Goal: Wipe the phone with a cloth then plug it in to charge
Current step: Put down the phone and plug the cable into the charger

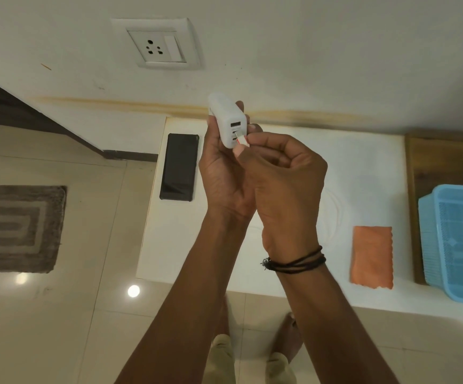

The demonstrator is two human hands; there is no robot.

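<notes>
A black phone (179, 167) lies flat on the white table (335, 162), near its left edge. An orange cloth (371, 257) lies on the table to the right, apart from both hands. My left hand (222, 173) holds a white charger adapter (227, 120) upright above the table, its ports facing me. My right hand (285, 173) pinches a white cable plug (243, 141) with red marks, its tip at one of the adapter's ports. The rest of the cable is hidden behind my hands.
A white wall socket (157, 45) with a switch sits on the wall above the phone. A blue plastic basket (457, 239) stands on a wooden surface at the right. Tiled floor and a grey mat (17, 228) lie to the left.
</notes>
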